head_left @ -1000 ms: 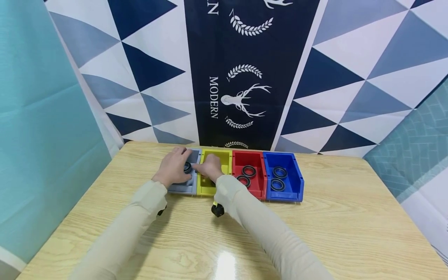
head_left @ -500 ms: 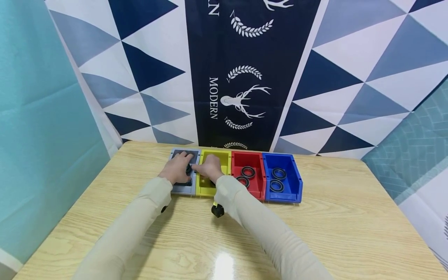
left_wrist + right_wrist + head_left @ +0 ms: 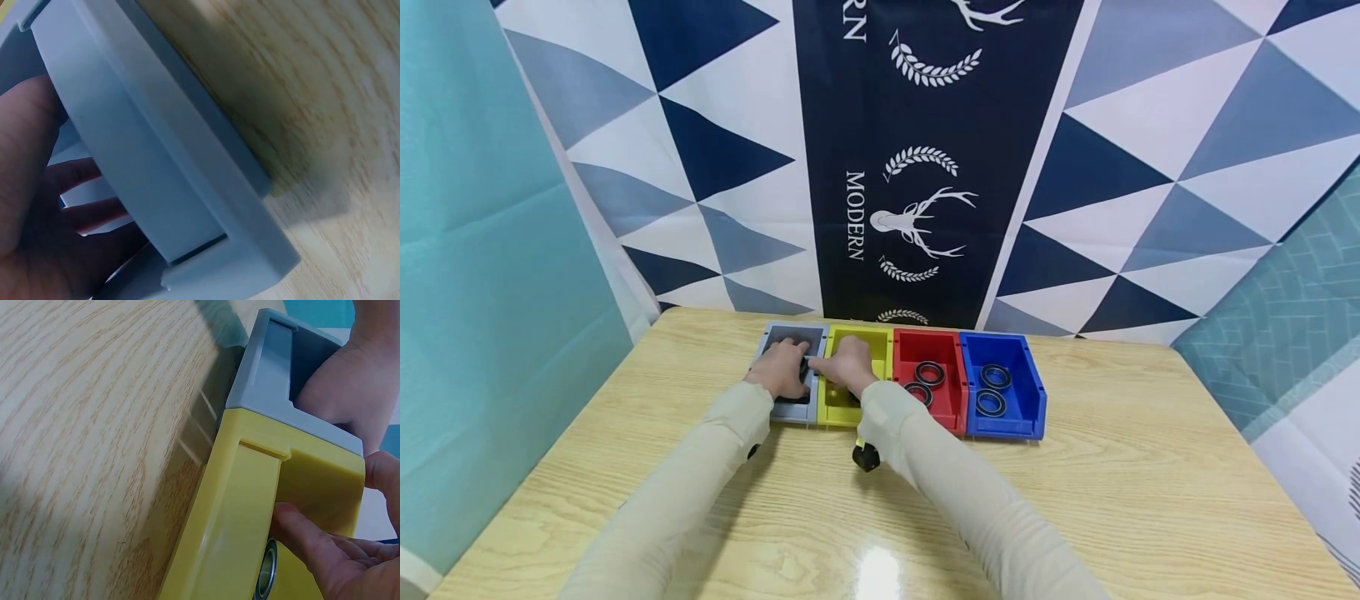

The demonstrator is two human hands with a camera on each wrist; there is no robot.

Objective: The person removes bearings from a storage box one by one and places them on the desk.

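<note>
My left hand (image 3: 781, 369) reaches down into the grey bin (image 3: 767, 340) at the row's left end. A dark ring (image 3: 804, 367) shows partly beside its fingers. In the left wrist view, the front wall of the bin hides the fingertips. My right hand (image 3: 850, 364) reaches into the yellow bin (image 3: 880, 343), its thumb near the rim shared with the grey bin. Nothing shows between its fingers (image 3: 294, 520) in the right wrist view. Below them a ring bearing (image 3: 267, 570) stands tilted by the front wall, partly hidden.
The red bin (image 3: 917, 342) and blue bin (image 3: 1030, 383) adjoin on the right, each with two black-edged bearings. All bins stand in one row at the back of the wooden table (image 3: 1120, 483). A patterned cloth (image 3: 917, 125) hangs behind.
My left hand has moved slightly right and deeper into the grey bin, covering more of the dark ring there. The right hand has stayed nearly in place.
</note>
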